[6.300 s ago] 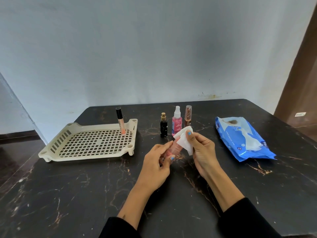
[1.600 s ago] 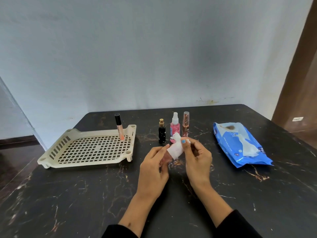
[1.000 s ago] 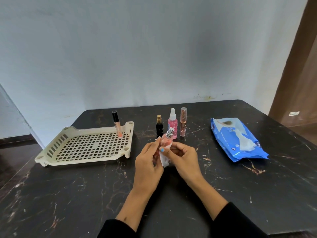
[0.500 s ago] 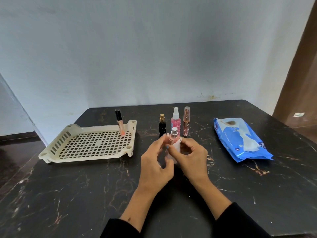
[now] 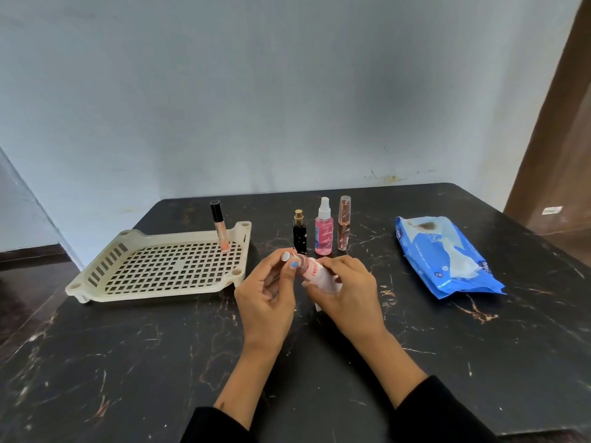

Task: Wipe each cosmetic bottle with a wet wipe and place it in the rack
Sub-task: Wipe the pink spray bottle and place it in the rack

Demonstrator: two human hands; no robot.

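Nearest the camera, two black sleeves (image 5: pixel 441 414) lead out over a black marble-patterned table (image 5: pixel 128 362) veined with pale and rusty streaks. Above its middle, the left hand (image 5: pixel 267 295) pinches the silver-capped end of a small pink bottle (image 5: pixel 308 270) between thumb and fingers, the bottle tilted with its cap toward the left. The right hand (image 5: pixel 350 295) curls round the bottle's lower part, pressing a white wet wipe (image 5: pixel 323 281) against it.

Just beyond the hands stand three bottles in a row on the table: a black bottle with a gold top (image 5: pixel 299 233), a pink spray bottle (image 5: pixel 324 228) and a slim rose-coloured tube (image 5: pixel 343 223). To the left sits a cream perforated rack (image 5: pixel 96 276), and a lip gloss tube with a black cap (image 5: pixel 219 227) stands upright at its far right corner. To the right lies a blue wet wipe pack (image 5: pixel 425 251), a wipe poking from its opening.

Behind the table rises a pale grey wall (image 5: pixel 287 91), scuffed near the table edge. A brown door (image 5: pixel 563 139) shows at the far right, dark floor at the left.
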